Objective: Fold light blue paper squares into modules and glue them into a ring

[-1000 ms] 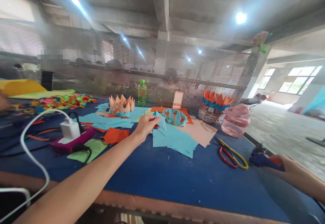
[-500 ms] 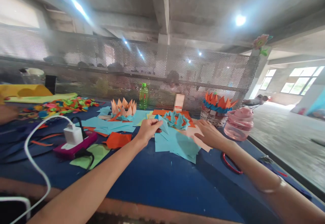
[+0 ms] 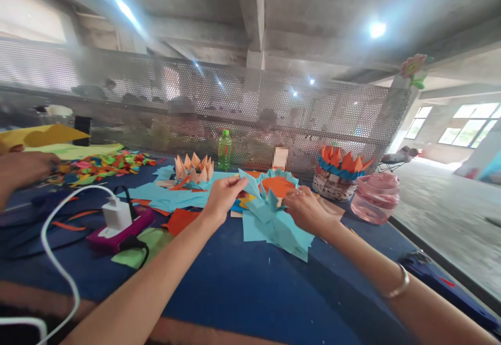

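Observation:
My left hand is closed, pinching a light blue folded paper piece between thumb and fingers. Just to the right, a light blue folded-paper ring with pointed tips stands tilted, orange paper showing through its middle. My right hand has its fingers closed at the ring's right edge, and the exact grip is partly hidden. Beneath both hands lie light blue paper sheets, overlapping on the blue table. A peach paper crown with a light blue base stands farther left.
A purple power strip with a white charger and cables sits left. Behind are a green bottle, a basket with orange and blue folded paper, and a pink jar. Another person's hand is near colourful paper scraps.
My right hand has moved left from the peach paper to the light blue ring, which is now tilted up. The other person's hand has come further into view at left.

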Motion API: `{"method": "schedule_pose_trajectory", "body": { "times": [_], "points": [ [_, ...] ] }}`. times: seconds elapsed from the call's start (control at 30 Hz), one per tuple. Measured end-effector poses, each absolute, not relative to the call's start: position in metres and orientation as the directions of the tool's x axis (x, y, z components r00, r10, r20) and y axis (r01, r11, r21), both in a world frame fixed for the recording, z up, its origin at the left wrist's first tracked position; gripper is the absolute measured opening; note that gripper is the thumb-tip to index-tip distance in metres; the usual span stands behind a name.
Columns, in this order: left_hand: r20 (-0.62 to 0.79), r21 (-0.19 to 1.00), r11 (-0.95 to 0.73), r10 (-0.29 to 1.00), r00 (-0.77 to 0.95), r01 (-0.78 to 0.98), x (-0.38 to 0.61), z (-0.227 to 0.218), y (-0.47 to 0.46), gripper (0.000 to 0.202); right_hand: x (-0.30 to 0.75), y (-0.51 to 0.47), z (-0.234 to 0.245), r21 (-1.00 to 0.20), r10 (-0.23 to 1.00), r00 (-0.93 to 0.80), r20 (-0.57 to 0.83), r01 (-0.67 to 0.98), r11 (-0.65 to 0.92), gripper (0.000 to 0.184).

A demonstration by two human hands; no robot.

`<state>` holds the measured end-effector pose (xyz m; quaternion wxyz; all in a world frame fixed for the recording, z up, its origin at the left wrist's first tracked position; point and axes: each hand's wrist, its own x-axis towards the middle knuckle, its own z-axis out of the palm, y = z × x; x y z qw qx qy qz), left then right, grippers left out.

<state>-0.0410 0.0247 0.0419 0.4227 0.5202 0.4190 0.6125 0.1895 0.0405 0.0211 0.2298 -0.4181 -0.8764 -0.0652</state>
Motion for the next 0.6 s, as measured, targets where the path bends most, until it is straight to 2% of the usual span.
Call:
{"method": "schedule_pose_trajectory", "body": {
  "times": [0.07, 0.13, 0.17, 0.23, 0.3, 0.43, 0.5, 0.6],
  "points": [
    [0.325, 0.930, -0.340, 0.938, -0.117, -0.142, -0.046, 0.054, 0.019, 0.013, 0.183, 0.014, 0.020, 0.009, 0.671, -0.619, 0.409, 0.737, 0.675, 0.020],
    [0.357, 0.907, -0.379, 0.923, -0.143, -0.184, -0.048, 0.066, 0.012, 0.011, 0.178, -0.012, 0.017, 0.249, 0.591, -0.747, 0.304, 0.661, 0.708, 0.018],
    [0.374, 0.901, -0.392, 0.919, -0.124, -0.186, -0.048, 0.070, 0.008, 0.011, 0.177, -0.024, 0.015, 0.298, 0.572, -0.774, 0.272, 0.633, 0.714, 0.017],
    [0.413, 0.889, -0.423, 0.906, -0.096, -0.174, -0.043, 0.077, 0.000, 0.012, 0.175, -0.043, 0.010, 0.323, 0.549, -0.793, 0.263, 0.609, 0.725, 0.017],
    [0.424, 0.900, -0.424, 0.905, -0.016, -0.104, -0.035, 0.080, -0.006, 0.015, 0.175, -0.057, 0.005, 0.294, 0.539, -0.796, 0.277, 0.604, 0.741, 0.016],
    [0.363, 0.903, -0.410, 0.887, 0.284, 0.126, -0.013, 0.074, -0.009, 0.021, 0.186, -0.064, -0.007, 0.216, 0.449, -0.809, 0.380, 0.550, 0.807, 0.021],
    [0.311, 0.868, -0.423, 0.871, 0.380, 0.260, -0.005, 0.066, -0.007, 0.027, 0.196, -0.062, -0.012, 0.124, 0.429, -0.801, 0.417, 0.518, 0.847, 0.022],
    [0.271, 0.792, -0.443, 0.872, 0.407, 0.421, 0.003, 0.051, -0.006, 0.035, 0.209, -0.056, -0.019, -0.038, 0.465, -0.762, 0.452, 0.504, 0.863, 0.019]
  ]
}}
